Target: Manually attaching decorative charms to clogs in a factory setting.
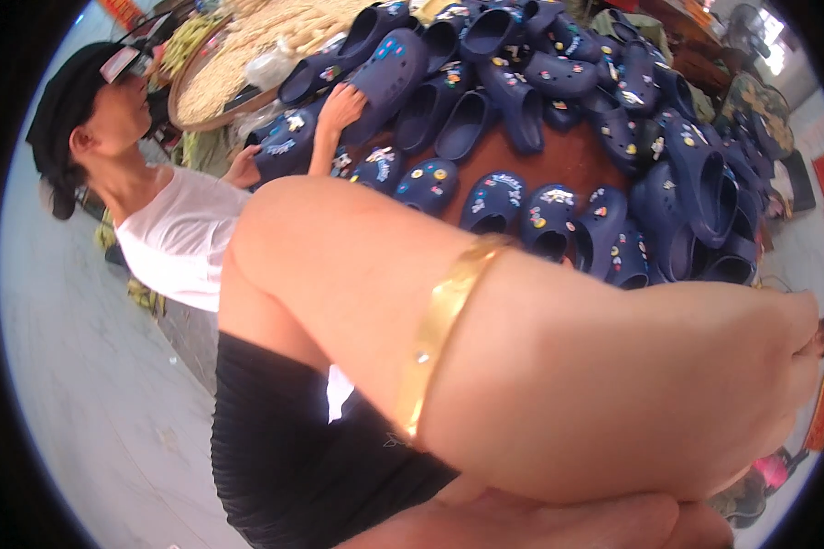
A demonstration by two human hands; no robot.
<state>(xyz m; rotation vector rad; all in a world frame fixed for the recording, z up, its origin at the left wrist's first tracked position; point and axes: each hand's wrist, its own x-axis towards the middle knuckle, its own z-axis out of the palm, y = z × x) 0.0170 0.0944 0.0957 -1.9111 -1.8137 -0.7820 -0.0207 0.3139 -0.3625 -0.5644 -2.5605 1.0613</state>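
Note:
My left forearm crosses close in front of the view, with a gold bracelet (439,339) around the wrist. My left hand (650,393) fills the right half; its fingers are foreshortened and blurred at the right, so what they do is hidden. Along the lower edge lies part of my right hand or arm (558,526), its fingers not distinct. Behind my arm, navy clogs (494,197) with colourful charms stand in a row on a reddish-brown table (513,165). Neither hand visibly touches a clog.
At left, a person (174,238) in white top and black cap has one hand on a navy clog (389,78), the other at another clog (284,142). More clogs (696,174) pile up at back and right. A round tray (188,101) of pale pieces stands behind.

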